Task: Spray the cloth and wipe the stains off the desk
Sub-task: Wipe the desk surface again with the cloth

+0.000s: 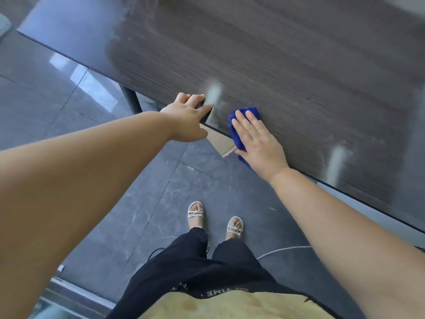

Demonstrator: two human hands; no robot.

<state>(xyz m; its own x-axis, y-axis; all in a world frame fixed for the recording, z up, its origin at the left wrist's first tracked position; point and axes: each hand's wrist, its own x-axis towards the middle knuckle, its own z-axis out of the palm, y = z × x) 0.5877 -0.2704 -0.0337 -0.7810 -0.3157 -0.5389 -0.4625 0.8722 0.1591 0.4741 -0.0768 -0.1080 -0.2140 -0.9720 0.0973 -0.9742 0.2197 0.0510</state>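
Both forearms reach up from bottom of frame — right hand (257,143) flat, grip wide, pressing blue cloth (247,110) onto desk (299,72) edge, centre frame. Left hand (187,118) just beside — fingers spread on edge, holding nothing.

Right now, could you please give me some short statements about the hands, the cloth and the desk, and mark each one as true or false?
1. The right hand lies flat on the blue cloth. True.
2. The cloth lies on the floor. False: it is on the desk, near its front edge.
3. The left hand holds a spray bottle. False: it holds nothing and rests on the desk edge.
4. No spray bottle is in view. True.
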